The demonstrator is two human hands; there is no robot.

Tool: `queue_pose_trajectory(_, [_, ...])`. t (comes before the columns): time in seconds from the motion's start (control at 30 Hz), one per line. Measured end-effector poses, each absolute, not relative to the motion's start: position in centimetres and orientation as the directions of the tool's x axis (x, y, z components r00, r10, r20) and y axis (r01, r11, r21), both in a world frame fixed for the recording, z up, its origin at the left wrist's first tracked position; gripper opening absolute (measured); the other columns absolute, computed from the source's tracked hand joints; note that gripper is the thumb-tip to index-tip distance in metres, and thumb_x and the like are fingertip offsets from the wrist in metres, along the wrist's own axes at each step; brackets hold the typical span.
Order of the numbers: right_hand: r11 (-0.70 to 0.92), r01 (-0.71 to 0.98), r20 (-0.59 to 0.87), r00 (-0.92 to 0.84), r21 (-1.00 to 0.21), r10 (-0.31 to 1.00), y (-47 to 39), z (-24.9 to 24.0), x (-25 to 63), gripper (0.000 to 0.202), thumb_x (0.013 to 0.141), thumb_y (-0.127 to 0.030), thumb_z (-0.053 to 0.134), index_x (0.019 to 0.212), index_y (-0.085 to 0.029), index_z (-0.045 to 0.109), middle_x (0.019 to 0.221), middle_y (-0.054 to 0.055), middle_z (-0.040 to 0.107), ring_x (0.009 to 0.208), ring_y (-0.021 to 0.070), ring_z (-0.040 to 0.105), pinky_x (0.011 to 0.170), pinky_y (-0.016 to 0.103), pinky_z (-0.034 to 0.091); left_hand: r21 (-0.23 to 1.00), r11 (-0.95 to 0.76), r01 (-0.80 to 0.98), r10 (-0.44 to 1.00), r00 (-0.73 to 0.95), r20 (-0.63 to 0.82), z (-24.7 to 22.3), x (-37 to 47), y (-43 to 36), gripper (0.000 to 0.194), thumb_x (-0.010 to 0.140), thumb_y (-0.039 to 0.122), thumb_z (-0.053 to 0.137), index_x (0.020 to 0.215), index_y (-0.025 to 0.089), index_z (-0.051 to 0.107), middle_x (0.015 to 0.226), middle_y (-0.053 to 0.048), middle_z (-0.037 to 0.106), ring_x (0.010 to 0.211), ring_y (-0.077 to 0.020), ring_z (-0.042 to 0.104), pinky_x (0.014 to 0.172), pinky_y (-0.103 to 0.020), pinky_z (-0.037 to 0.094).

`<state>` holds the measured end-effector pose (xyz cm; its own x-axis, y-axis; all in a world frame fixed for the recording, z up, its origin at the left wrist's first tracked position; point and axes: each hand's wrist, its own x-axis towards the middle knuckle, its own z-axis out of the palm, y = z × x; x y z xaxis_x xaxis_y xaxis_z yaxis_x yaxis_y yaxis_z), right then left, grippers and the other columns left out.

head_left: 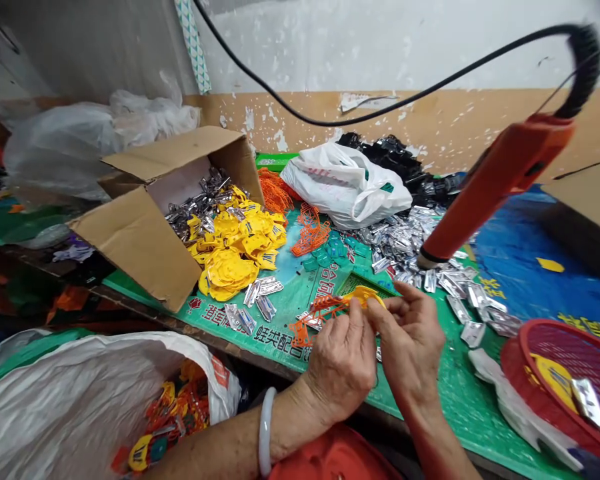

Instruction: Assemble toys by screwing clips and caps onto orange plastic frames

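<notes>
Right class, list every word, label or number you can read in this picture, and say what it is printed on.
Green table mat: large white Chinese characters, seen upside down, not readable with confidence.
Blue sheet: yellow characters, cut off and blurred.
White plastic bag: faint red print, too blurred.
Yellow plastic pieces: small dark marks, too small.

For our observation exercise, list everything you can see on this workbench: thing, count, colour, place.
cardboard box: one, brown, left, tipped open
yellow pieces: many, spilling from the box
silver packets: many, centre and right of the mat
orange lattice parts: several, centre
white bag: one, back centre
big bag: one, white, lower left, holding mixed pieces
orange tool: one, hanging on a black cable, right
red basket: one, lower right
green mat: one, under everything
bracelet: one, pale, left wrist
left hand: pinching an orange-and-yellow piece
right hand: pinching the same piece
</notes>
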<state>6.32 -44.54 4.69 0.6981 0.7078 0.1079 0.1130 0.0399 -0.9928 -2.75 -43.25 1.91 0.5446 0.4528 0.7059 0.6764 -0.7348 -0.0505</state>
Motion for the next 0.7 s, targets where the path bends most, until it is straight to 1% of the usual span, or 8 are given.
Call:
queue_pose_trajectory(0.1, [-0.042, 0.226, 0.085, 0.523, -0.973, 0.848, -44.5, 5.9, 6.6, 0.046, 0.082, -0.056, 0.051, 0.109, -0.019, 0.059, 0.088, 0.005, 0.064, 0.073, 0.0171, 0.059, 0.070, 0.033, 0.047, 0.142, -0.788, 0.599, 0.555, 0.590, 0.587, 3.3, -4.5, -42.2, 0.032, 0.091, 0.007, 0.034, 0.101, 0.006, 0.065, 0.097, -0.017, 0.072, 0.078, -0.0217, 0.063, 0.068, -0.034, 0.050])
queue_pose_trajectory(0.17, [-0.028, 0.235, 0.056, 0.344, -0.972, 0.937, -44.4, 6.3, 7.3, 0.045, 0.085, -0.056, 0.046, 0.108, -0.020, 0.062, 0.090, 0.005, 0.066, 0.074, 0.0169, 0.059, 0.073, 0.034, 0.048, 0.472, -0.706, 0.528, 0.707, 0.560, 0.432, 4.7, -6.0, -41.3, 0.031, 0.091, 0.013, 0.038, 0.081, 0.010, 0.067, 0.079, -0.012, 0.070, 0.074, -0.0201, 0.060, 0.069, -0.032, 0.048])
queue_pose_trajectory(0.23, [0.031, 0.241, 0.088, 0.231, -0.970, 0.969, -44.2, 6.4, 8.4, 0.041, 0.080, -0.051, 0.059, 0.108, -0.020, 0.064, 0.087, 0.004, 0.065, 0.073, 0.0159, 0.058, 0.069, 0.032, 0.048, 0.811, -0.435, 0.391, 0.808, 0.566, 0.161, 6.0, -7.4, -40.4, 0.028, 0.090, 0.022, 0.045, 0.077, 0.013, 0.067, 0.071, -0.004, 0.066, 0.066, -0.0153, 0.057, 0.062, -0.026, 0.044])
queue_pose_trajectory(0.3, [0.039, 0.207, 0.081, 0.194, -0.977, 0.978, -43.8, 6.2, 9.3, 0.044, 0.070, -0.042, 0.073, 0.108, -0.022, 0.065, 0.090, 0.003, 0.065, 0.075, 0.0151, 0.058, 0.066, 0.029, 0.047, 0.979, -0.062, 0.194, 0.786, 0.614, -0.072, 6.5, -8.2, -39.8, 0.021, 0.085, 0.029, 0.055, 0.082, 0.014, 0.069, 0.066, 0.001, 0.063, 0.059, -0.0113, 0.054, 0.055, -0.022, 0.040])
queue_pose_trajectory(0.37, [-0.033, 0.111, -0.016, 0.148, -0.993, 0.989, -43.5, 5.8, 10.0, 0.042, 0.063, -0.036, 0.078, 0.101, -0.021, 0.068, 0.092, 0.003, 0.067, 0.075, 0.0148, 0.059, 0.064, 0.028, 0.048, 0.957, 0.289, 0.038, 0.724, 0.645, -0.244, 6.1, -8.3, -39.6, 0.020, 0.077, 0.032, 0.065, 0.077, 0.012, 0.069, 0.059, 0.002, 0.059, 0.049, -0.0079, 0.048, 0.048, -0.020, 0.034])
queue_pose_trajectory(0.47, [-0.164, -0.007, -0.165, 0.036, -0.986, 0.986, -43.4, 5.2, 10.2, 0.030, 0.064, -0.035, 0.074, 0.087, -0.016, 0.070, 0.077, 0.003, 0.070, 0.060, 0.0132, 0.059, 0.053, 0.026, 0.046, 0.813, 0.576, -0.088, 0.628, 0.683, -0.372, 4.3, -7.7, -39.6, 0.021, 0.066, 0.030, 0.076, 0.070, 0.010, 0.068, 0.057, 0.001, 0.060, 0.045, -0.0057, 0.046, 0.045, -0.019, 0.033])
queue_pose_trajectory(0.6, [-0.219, -0.020, -0.219, 0.018, -0.976, 0.976, -44.3, 4.7, 10.1, 0.023, 0.065, -0.035, 0.072, 0.077, -0.016, 0.068, 0.059, -0.001, 0.064, 0.044, 0.0077, 0.047, 0.040, 0.020, 0.033, 0.750, 0.657, -0.079, 0.556, 0.723, -0.411, 2.3, -7.0, -39.7, 0.024, 0.062, 0.028, 0.079, 0.073, 0.009, 0.069, 0.065, -0.003, 0.065, 0.051, -0.0089, 0.054, 0.052, -0.022, 0.042])
queue_pose_trajectory(0.7, [-0.233, -0.031, -0.233, 0.021, -0.972, 0.972, -44.9, 4.5, 10.1, 0.022, 0.066, -0.037, 0.072, 0.075, -0.017, 0.067, 0.057, -0.003, 0.062, 0.045, 0.0076, 0.046, 0.041, 0.020, 0.033, 0.724, 0.687, -0.067, 0.520, 0.741, -0.425, 1.6, -6.8, -39.7, 0.028, 0.062, 0.032, 0.080, 0.072, 0.009, 0.068, 0.066, -0.004, 0.065, 0.054, -0.0102, 0.055, 0.055, -0.023, 0.043])
